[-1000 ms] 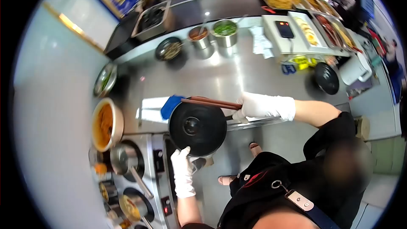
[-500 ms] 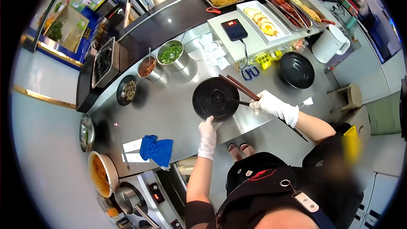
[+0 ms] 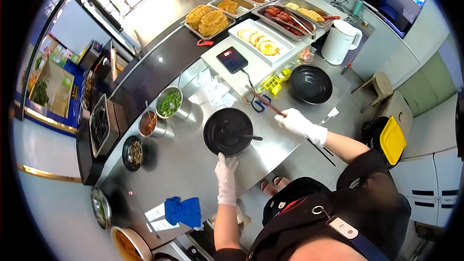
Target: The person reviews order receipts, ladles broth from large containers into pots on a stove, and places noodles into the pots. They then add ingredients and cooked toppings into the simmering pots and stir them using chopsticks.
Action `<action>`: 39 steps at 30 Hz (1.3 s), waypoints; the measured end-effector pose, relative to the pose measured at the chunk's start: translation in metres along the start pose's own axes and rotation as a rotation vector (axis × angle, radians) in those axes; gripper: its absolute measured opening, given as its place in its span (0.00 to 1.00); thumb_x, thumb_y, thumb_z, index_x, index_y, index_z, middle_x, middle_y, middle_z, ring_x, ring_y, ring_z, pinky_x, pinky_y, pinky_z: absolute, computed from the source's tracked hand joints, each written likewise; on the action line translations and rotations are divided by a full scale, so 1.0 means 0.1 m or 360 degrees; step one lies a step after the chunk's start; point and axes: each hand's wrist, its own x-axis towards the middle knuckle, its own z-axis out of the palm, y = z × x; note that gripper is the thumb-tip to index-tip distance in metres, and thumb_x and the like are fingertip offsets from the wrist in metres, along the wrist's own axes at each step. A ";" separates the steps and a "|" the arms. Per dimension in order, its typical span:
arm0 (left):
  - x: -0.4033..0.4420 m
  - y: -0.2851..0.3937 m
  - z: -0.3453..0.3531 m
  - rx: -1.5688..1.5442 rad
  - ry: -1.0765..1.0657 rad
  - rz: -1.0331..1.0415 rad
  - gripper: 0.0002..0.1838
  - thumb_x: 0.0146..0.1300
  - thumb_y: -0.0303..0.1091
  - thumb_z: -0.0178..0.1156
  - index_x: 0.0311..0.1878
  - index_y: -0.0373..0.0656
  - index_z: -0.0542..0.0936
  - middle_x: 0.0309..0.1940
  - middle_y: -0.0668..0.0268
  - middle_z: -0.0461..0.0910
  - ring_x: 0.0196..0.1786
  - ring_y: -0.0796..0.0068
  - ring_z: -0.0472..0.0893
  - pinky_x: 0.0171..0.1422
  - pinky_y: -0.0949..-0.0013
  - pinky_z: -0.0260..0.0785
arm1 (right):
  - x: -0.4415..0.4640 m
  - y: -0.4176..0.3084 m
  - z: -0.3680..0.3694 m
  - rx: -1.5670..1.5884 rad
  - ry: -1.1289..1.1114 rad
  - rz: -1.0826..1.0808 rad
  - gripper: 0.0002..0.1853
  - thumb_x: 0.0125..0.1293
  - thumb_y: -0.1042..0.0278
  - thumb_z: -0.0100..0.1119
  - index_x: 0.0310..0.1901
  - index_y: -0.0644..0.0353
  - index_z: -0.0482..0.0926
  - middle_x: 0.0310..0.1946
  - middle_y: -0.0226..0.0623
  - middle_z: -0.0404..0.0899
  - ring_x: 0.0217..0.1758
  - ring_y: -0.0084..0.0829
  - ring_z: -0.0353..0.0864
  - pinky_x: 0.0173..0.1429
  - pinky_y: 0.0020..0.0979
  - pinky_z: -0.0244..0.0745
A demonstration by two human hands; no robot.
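Pinched the brown chopsticks (image 3: 268, 103) in the gloved right hand (image 3: 297, 123), right of the black bowl (image 3: 213, 137). Touched that bowl's near rim with the gloved left hand (image 3: 225, 173), fingers slightly parted; could not tell whether gripping or merely steadying. Found the bowl apparently resting on the steel counter (image 3: 193, 166), with a black spoon (image 3: 252, 137) inside. Judged to be early on: bowl out and spoon in, no food visible inside, chopsticks not yet put down. Saw, left of the bowl, a greens-filled steel pot (image 3: 184, 108), a smaller steel pot (image 3: 166, 128) and a dark dish (image 3: 133, 167); nearer and left, a blue cloth (image 3: 183, 211). Noted, beyond and right of the bowl, a second bowl (image 3: 311, 82) and blue-handled scissors (image 3: 261, 104); beyond, paper slips (image 3: 212, 89), likely to crowd reaches past the bowl.
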 end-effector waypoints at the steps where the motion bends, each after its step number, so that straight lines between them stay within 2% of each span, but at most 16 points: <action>1: -0.09 0.02 -0.07 0.0070 0.0026 0.0035 0.28 0.70 0.46 0.51 0.59 0.27 0.66 0.54 0.50 0.72 0.53 0.56 0.77 0.59 0.59 0.71 | -0.13 -0.09 -0.26 0.0083 0.0043 -0.0018 0.20 0.63 0.52 0.54 0.26 0.63 0.80 0.20 0.36 0.77 0.24 0.28 0.75 0.34 0.33 0.71; 2: -0.18 0.00 -0.19 0.0152 0.0067 0.0060 0.28 0.70 0.45 0.51 0.60 0.28 0.66 0.54 0.50 0.73 0.53 0.57 0.78 0.58 0.61 0.72 | -0.22 -0.16 -0.51 0.0336 0.0012 0.0107 0.20 0.64 0.52 0.53 0.25 0.63 0.79 0.20 0.34 0.78 0.25 0.25 0.75 0.36 0.30 0.71; 5: -0.53 -0.01 -0.41 0.0354 0.0205 0.0170 0.24 0.70 0.41 0.52 0.59 0.30 0.69 0.49 0.53 0.77 0.48 0.62 0.80 0.52 0.65 0.74 | -0.52 -0.36 -1.24 0.0371 0.0346 -0.0463 0.19 0.68 0.58 0.50 0.26 0.65 0.78 0.24 0.32 0.78 0.31 0.23 0.75 0.42 0.28 0.70; 6: -0.66 -0.03 -0.45 0.0444 0.0332 0.0235 0.20 0.70 0.39 0.52 0.55 0.31 0.72 0.43 0.56 0.78 0.42 0.66 0.81 0.47 0.68 0.74 | -0.56 -0.37 -1.49 0.0302 0.0492 -0.0614 0.19 0.68 0.58 0.50 0.26 0.64 0.78 0.24 0.30 0.78 0.30 0.22 0.74 0.41 0.25 0.68; 10: -0.86 0.11 -0.30 0.0745 0.0431 0.0496 0.11 0.68 0.32 0.54 0.45 0.33 0.78 0.26 0.65 0.78 0.27 0.77 0.77 0.32 0.76 0.70 | -0.86 -0.55 -2.40 0.0565 0.1012 -0.0373 0.17 0.70 0.51 0.49 0.30 0.53 0.80 0.24 0.22 0.77 0.23 0.13 0.67 0.26 0.19 0.59; 13: -0.86 0.56 0.67 0.0854 0.0170 0.0808 0.06 0.66 0.26 0.56 0.42 0.34 0.79 0.23 0.68 0.76 0.25 0.82 0.74 0.31 0.79 0.67 | -0.73 -0.33 -3.03 0.0881 0.1304 -0.0744 0.15 0.70 0.58 0.52 0.34 0.60 0.80 0.27 0.28 0.79 0.25 0.16 0.73 0.28 0.20 0.65; 16: -0.64 0.76 1.94 0.1016 -0.0217 0.1023 0.06 0.63 0.23 0.57 0.41 0.32 0.79 0.26 0.68 0.77 0.28 0.82 0.74 0.34 0.79 0.68 | -0.54 -0.10 -3.58 0.1033 0.1535 -0.0998 0.14 0.70 0.65 0.51 0.41 0.68 0.80 0.35 0.39 0.81 0.37 0.26 0.80 0.41 0.27 0.77; 19: -0.24 0.67 3.38 0.1238 -0.0587 0.1069 0.04 0.62 0.23 0.59 0.38 0.33 0.80 0.28 0.67 0.79 0.29 0.83 0.76 0.35 0.78 0.69 | -0.23 0.19 -4.04 0.0978 0.1672 -0.1094 0.13 0.70 0.66 0.51 0.42 0.69 0.80 0.38 0.41 0.81 0.42 0.29 0.81 0.47 0.29 0.78; 21: 0.25 0.41 4.27 0.1305 -0.0807 0.1153 0.05 0.62 0.26 0.60 0.37 0.34 0.81 0.26 0.67 0.80 0.27 0.82 0.76 0.32 0.77 0.69 | 0.02 0.50 -4.39 0.0878 0.1709 -0.1046 0.12 0.70 0.69 0.50 0.43 0.69 0.80 0.40 0.41 0.81 0.44 0.31 0.81 0.51 0.31 0.78; 23: 0.72 0.13 5.14 0.1295 -0.0885 0.0872 0.07 0.61 0.28 0.60 0.39 0.34 0.81 0.23 0.68 0.79 0.24 0.82 0.75 0.29 0.77 0.68 | 0.20 0.73 -4.68 0.0900 0.1722 -0.0983 0.12 0.70 0.69 0.50 0.42 0.69 0.80 0.40 0.41 0.81 0.44 0.31 0.82 0.50 0.30 0.78; 25: 1.17 -0.09 5.88 0.1264 -0.0859 0.0630 0.10 0.60 0.33 0.61 0.36 0.34 0.82 0.20 0.68 0.78 0.22 0.82 0.75 0.27 0.76 0.67 | 0.33 0.90 -4.93 0.0928 0.1708 -0.0970 0.11 0.69 0.70 0.50 0.41 0.70 0.80 0.39 0.40 0.80 0.42 0.30 0.82 0.48 0.29 0.78; 28: 1.77 -0.41 6.63 0.1594 -0.0564 0.0761 0.16 0.57 0.41 0.63 0.30 0.34 0.83 0.18 0.62 0.80 0.23 0.75 0.78 0.31 0.70 0.69 | 0.43 1.09 -5.23 0.0959 0.1638 -0.0968 0.10 0.69 0.72 0.50 0.40 0.70 0.80 0.37 0.40 0.80 0.37 0.27 0.80 0.43 0.26 0.77; 30: 2.08 -0.54 6.93 0.1800 -0.0399 0.0795 0.22 0.54 0.49 0.64 0.31 0.34 0.84 0.22 0.55 0.82 0.29 0.60 0.82 0.39 0.64 0.72 | 0.48 1.22 -5.38 0.0943 0.1598 -0.1031 0.10 0.69 0.73 0.50 0.38 0.70 0.79 0.36 0.41 0.80 0.37 0.27 0.79 0.43 0.27 0.75; 33: 2.35 -0.66 7.18 0.1998 -0.0323 0.0771 0.24 0.52 0.51 0.65 0.31 0.33 0.84 0.24 0.53 0.82 0.32 0.56 0.83 0.42 0.62 0.73 | 0.58 1.31 -5.68 0.0619 0.1700 -0.1217 0.10 0.69 0.72 0.48 0.34 0.68 0.77 0.37 0.40 0.79 0.40 0.28 0.77 0.48 0.28 0.71; 37: 2.46 -0.72 7.27 0.2022 -0.0392 0.0659 0.19 0.51 0.45 0.67 0.27 0.33 0.83 0.24 0.55 0.83 0.25 0.64 0.81 0.35 0.66 0.72 | 0.95 0.93 -5.91 0.0420 0.1506 -0.1118 0.10 0.68 0.73 0.46 0.36 0.70 0.75 0.39 0.38 0.79 0.42 0.23 0.75 0.50 0.26 0.68; 39: 2.47 -0.68 7.23 0.1736 -0.0429 0.0526 0.16 0.52 0.41 0.66 0.26 0.35 0.83 0.22 0.59 0.81 0.21 0.69 0.78 0.29 0.69 0.68 | 1.36 0.77 -5.92 0.0317 0.1138 -0.0763 0.10 0.65 0.72 0.48 0.40 0.70 0.76 0.42 0.42 0.80 0.41 0.28 0.77 0.48 0.30 0.71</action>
